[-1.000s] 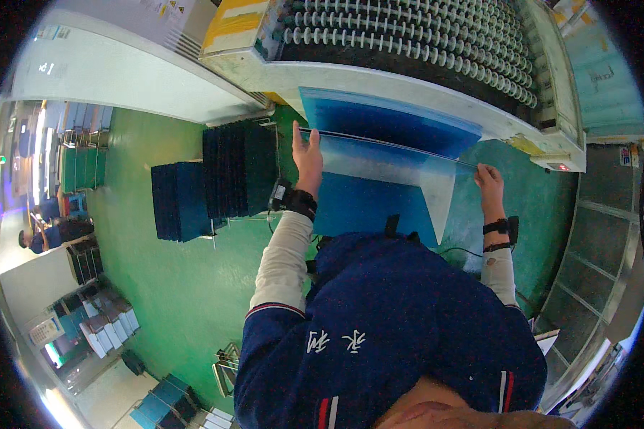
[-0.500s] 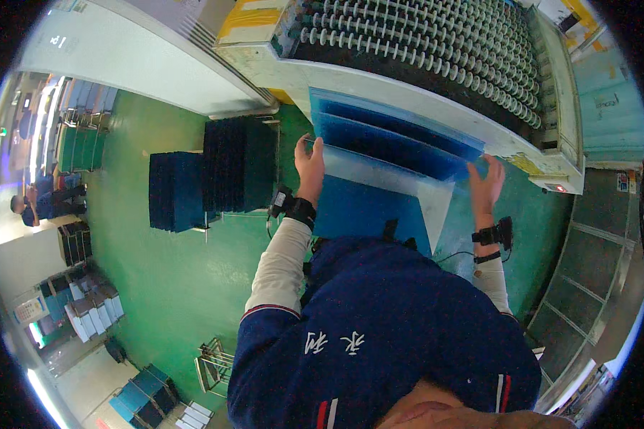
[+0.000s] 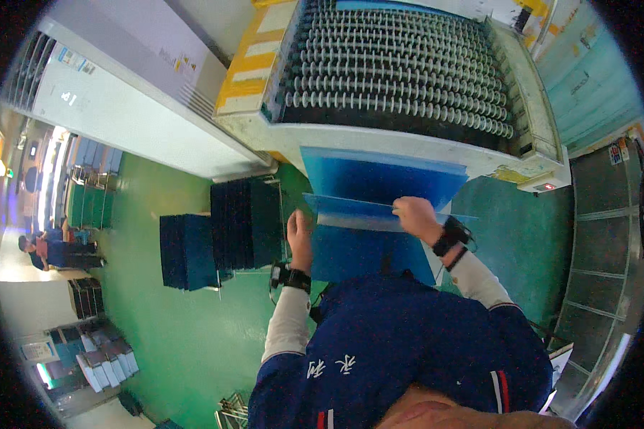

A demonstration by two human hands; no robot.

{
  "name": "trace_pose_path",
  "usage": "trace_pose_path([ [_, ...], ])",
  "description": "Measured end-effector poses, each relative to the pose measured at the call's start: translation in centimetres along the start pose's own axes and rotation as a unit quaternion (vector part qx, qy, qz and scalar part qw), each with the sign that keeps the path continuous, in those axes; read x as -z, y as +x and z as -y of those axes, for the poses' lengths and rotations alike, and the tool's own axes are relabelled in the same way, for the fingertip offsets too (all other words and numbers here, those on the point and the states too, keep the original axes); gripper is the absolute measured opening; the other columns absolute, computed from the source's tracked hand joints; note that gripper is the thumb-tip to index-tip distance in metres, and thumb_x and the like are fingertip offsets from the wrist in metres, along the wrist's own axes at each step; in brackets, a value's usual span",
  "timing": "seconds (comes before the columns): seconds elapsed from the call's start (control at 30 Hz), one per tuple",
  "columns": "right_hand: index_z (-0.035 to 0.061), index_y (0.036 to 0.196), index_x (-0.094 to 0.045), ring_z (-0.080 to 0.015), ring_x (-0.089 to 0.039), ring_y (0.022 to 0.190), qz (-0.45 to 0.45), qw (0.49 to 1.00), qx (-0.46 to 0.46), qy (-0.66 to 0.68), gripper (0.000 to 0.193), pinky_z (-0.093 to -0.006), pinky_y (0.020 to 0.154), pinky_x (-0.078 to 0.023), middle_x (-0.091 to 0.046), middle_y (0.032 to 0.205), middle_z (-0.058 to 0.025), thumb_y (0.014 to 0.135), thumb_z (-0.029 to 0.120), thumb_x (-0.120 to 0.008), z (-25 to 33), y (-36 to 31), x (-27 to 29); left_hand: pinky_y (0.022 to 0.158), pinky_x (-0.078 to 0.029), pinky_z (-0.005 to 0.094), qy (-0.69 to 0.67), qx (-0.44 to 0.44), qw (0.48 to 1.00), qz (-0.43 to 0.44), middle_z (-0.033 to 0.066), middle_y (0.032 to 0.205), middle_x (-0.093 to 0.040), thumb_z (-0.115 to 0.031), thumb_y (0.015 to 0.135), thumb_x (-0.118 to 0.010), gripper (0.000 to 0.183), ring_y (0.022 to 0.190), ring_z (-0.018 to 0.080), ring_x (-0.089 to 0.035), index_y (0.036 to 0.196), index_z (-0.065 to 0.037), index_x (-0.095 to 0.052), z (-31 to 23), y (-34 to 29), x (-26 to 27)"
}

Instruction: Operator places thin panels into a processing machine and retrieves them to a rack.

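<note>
Several thin blue panels stand on edge in front of my body, just below the near side of a roller conveyor. The farthest blue panel [image 3: 386, 174] leans toward the conveyor. A nearer blue panel [image 3: 354, 205] is tipped so that I see it almost edge-on, and my right hand [image 3: 418, 219] pinches its upper edge right of the middle. Close to the left edges of the panels is my left hand [image 3: 300, 239], fingers stretched upward, apparently apart from the panels. A further blue panel [image 3: 350, 250] lies nearest my body, its lower part hidden by my shirt.
The roller conveyor [image 3: 401, 86] carries rows of white discs. To the left, racks of dark panels [image 3: 247, 223] stand on the green floor [image 3: 186, 336]. A white cabinet [image 3: 143, 121] is beyond them. Another person [image 3: 61, 247] is far left. A grey metal frame [image 3: 601, 247] stands right.
My right hand has moved inward from the panels' right side and now pinches a panel's upper edge. That panel has tipped. The whole view has shifted, with the conveyor lower in it.
</note>
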State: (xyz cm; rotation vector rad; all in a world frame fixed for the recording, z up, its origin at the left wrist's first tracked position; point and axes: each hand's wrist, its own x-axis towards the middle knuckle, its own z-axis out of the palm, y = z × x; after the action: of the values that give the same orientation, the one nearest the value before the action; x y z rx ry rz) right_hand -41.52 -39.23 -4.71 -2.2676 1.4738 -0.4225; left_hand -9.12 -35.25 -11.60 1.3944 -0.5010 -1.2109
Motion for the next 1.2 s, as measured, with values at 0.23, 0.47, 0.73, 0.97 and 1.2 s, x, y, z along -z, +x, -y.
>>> trace_pose_path([
  [0.23,0.0022,0.092,-0.067,-0.0197,-0.060,0.076,-0.134,0.945,-0.162,0.251,0.015,-0.0335,0.069,-0.046,-0.067,0.085,-0.0120,0.083,0.014,-0.065,-0.1,-2.2,15.5,0.080,-0.049,0.0325,0.309,-0.012,0.949,0.068,0.0086,0.093,-0.067,-0.041,0.085,-0.067,0.044,0.088,0.0216,-0.063,0.104,-0.001,-0.064,6.3,-1.2,6.7],
  [0.47,0.0031,0.104,-0.066,-0.0211,-0.061,0.098,-0.291,0.859,-0.129,0.401,0.020,-0.0322,0.085,-0.047,-0.064,0.108,-0.0072,0.085,0.001,-0.059,-5.7,-1.5,16.4,0.081,-0.049,0.0392,0.499,-0.090,0.853,0.122,0.0148,0.096,-0.069,-0.039,0.081,-0.068,0.040,0.091,0.0312,-0.065,0.097,-0.002,-0.068,4.4,-3.7,5.0],
  [0.73,0.0068,0.098,-0.059,-0.0228,-0.057,0.102,-0.234,0.604,-0.185,0.739,0.011,-0.0390,0.091,-0.047,-0.062,0.102,-0.0059,0.087,0.005,-0.060,-11.8,11.0,11.9,0.080,-0.050,0.0388,0.446,-0.122,0.879,0.119,0.0165,0.095,-0.068,-0.033,0.082,-0.067,0.036,0.090,0.0311,-0.065,0.097,0.000,-0.067,3.3,-1.8,4.8],
  [0.97,0.0034,0.102,-0.061,-0.0228,-0.061,0.098,-0.175,0.549,-0.181,0.797,0.015,-0.0381,0.092,-0.049,-0.066,0.102,-0.0075,0.090,0.012,-0.059,-10.7,17.4,13.9,0.077,-0.051,0.0361,0.373,-0.150,0.908,0.120,0.0161,0.089,-0.069,-0.028,0.084,-0.065,0.033,0.086,0.0290,-0.067,0.100,0.001,-0.066,0.5,3.1,1.9],
  [1.2,0.0053,0.100,-0.067,-0.0249,-0.067,0.084,-0.043,0.812,-0.231,0.535,0.025,-0.0336,0.074,-0.054,-0.071,0.090,-0.0090,0.087,0.026,-0.063,-4.6,13.0,14.4,0.076,-0.050,0.0303,0.338,-0.174,0.919,0.106,0.0098,0.088,-0.068,-0.021,0.086,-0.065,0.030,0.082,0.0171,-0.064,0.103,0.003,-0.064,-4.9,5.8,-3.6],
])
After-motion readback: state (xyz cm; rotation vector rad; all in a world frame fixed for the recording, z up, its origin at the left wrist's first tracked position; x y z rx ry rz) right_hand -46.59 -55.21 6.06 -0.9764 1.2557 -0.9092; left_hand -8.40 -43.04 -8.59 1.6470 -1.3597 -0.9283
